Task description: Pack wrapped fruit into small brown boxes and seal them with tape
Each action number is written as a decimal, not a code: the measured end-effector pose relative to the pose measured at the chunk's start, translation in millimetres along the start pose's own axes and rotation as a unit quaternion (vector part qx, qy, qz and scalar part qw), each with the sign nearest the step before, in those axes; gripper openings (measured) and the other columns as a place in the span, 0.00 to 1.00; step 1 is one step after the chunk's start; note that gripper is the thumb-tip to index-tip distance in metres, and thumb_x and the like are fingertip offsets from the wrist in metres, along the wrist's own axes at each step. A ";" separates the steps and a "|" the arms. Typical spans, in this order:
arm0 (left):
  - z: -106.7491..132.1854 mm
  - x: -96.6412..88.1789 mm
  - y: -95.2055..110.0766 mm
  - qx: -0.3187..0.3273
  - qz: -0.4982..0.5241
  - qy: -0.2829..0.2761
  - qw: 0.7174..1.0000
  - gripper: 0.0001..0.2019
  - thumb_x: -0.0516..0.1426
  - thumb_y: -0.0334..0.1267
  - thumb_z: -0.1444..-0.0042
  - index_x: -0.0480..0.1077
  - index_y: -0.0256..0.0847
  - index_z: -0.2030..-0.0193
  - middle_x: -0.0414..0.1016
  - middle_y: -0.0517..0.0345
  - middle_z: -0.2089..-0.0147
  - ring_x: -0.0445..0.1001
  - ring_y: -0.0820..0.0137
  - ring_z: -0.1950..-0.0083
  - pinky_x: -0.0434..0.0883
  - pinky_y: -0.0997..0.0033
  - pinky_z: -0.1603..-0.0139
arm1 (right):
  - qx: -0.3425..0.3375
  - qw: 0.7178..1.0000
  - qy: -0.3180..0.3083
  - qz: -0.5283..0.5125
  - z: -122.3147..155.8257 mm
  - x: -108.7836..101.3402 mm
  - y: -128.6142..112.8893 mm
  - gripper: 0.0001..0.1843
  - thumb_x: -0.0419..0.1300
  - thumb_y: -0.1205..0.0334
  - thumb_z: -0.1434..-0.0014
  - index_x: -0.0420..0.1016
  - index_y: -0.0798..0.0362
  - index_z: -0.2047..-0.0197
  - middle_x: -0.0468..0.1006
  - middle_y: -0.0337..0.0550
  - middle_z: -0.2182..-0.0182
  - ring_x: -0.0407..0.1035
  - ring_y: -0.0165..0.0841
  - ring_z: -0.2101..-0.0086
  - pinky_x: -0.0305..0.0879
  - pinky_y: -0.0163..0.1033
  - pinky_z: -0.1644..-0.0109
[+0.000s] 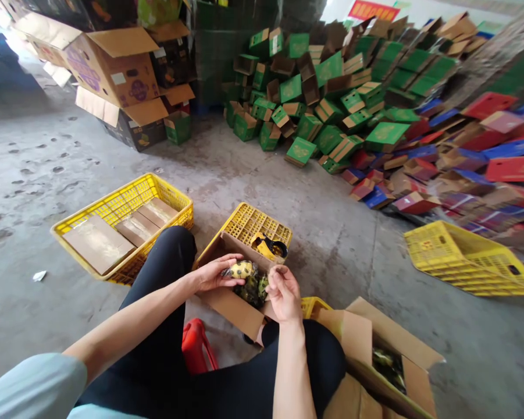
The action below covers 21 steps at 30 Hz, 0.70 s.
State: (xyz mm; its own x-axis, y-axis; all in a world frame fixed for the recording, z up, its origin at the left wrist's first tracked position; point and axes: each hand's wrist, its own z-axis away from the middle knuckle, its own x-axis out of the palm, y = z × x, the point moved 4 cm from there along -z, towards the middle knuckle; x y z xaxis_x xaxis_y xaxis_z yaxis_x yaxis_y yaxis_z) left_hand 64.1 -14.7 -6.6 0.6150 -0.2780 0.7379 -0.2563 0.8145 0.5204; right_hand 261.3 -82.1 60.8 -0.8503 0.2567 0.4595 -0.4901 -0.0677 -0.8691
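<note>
I sit low with a brown cardboard box (235,308) resting against my knees. My left hand (213,272) is closed round a yellow and dark wrapped packet (242,269) at the box's opening. My right hand (282,294) is over the same box, its fingers curled at several similar packets (253,290) inside. What the right fingers pinch is too small to make out. A tape dispenser (269,247), yellow and black, lies on the overturned yellow crate (253,222) just beyond the box.
A yellow crate (113,203) holding flat cardboard pieces sits to the left. Another yellow crate (466,256) lies tipped at the right. An open carton (375,349) stands by my right leg. Green, red and blue small boxes (357,99) are piled behind. A red stool (196,346) shows under me.
</note>
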 end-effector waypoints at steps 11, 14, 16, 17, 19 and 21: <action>-4.1 -2.1 -6.0 -0.010 0.067 -0.041 0.997 0.21 0.72 0.32 0.46 0.78 0.31 0.46 0.82 0.43 0.46 0.84 0.63 0.49 0.78 0.73 0.46 | 0.003 1.000 0.018 -0.024 -3.2 2.5 3.3 0.18 0.80 0.56 0.53 0.82 0.47 0.61 0.72 0.32 0.72 0.61 0.22 0.75 0.74 0.24 0.72; -5.6 -6.5 -9.4 -0.047 0.102 -0.003 0.994 0.17 0.70 0.35 0.42 0.78 0.31 0.48 0.83 0.43 0.50 0.84 0.62 0.52 0.79 0.71 0.47 | 0.005 0.999 0.025 -0.030 -3.6 2.0 4.5 0.19 0.81 0.56 0.54 0.82 0.47 0.61 0.72 0.32 0.71 0.61 0.22 0.75 0.74 0.24 0.73; -6.8 -9.1 -10.7 -0.072 0.128 0.019 0.989 0.17 0.68 0.38 0.39 0.77 0.30 0.47 0.82 0.42 0.50 0.85 0.61 0.53 0.80 0.71 0.50 | 0.005 0.999 0.023 -0.031 -4.0 2.1 5.2 0.19 0.81 0.56 0.54 0.81 0.47 0.61 0.72 0.32 0.72 0.60 0.21 0.75 0.73 0.24 0.74; -7.3 -9.8 -10.7 -0.079 0.138 0.024 0.987 0.17 0.67 0.39 0.38 0.77 0.29 0.46 0.82 0.42 0.50 0.85 0.61 0.54 0.81 0.71 0.52 | 0.006 0.999 0.021 -0.031 -4.3 2.2 5.6 0.19 0.81 0.57 0.54 0.81 0.48 0.61 0.72 0.31 0.72 0.60 0.21 0.76 0.72 0.24 0.74; -8.0 -10.3 -10.0 -0.088 0.152 0.027 0.984 0.19 0.65 0.40 0.36 0.75 0.27 0.45 0.82 0.40 0.50 0.85 0.61 0.55 0.81 0.73 0.56 | 0.007 0.999 0.018 -0.031 -5.2 2.5 6.3 0.19 0.80 0.57 0.54 0.81 0.48 0.61 0.72 0.31 0.72 0.60 0.21 0.76 0.71 0.24 0.74; -8.0 -10.3 -9.2 -0.093 0.159 0.026 0.982 0.20 0.64 0.42 0.34 0.74 0.27 0.43 0.82 0.40 0.52 0.85 0.62 0.56 0.81 0.74 0.58 | 0.007 0.999 0.016 -0.032 -6.2 2.4 6.6 0.18 0.80 0.57 0.53 0.81 0.48 0.60 0.72 0.31 0.72 0.60 0.21 0.76 0.70 0.24 0.74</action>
State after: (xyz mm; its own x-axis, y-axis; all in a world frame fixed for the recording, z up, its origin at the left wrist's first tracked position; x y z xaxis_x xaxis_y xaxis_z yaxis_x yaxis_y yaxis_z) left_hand 66.1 -15.2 -22.5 0.5643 0.0291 0.8250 -0.3045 0.9363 0.1753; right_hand 257.3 -75.9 55.0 -0.8103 0.2910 0.5086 -0.5467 -0.0630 -0.8350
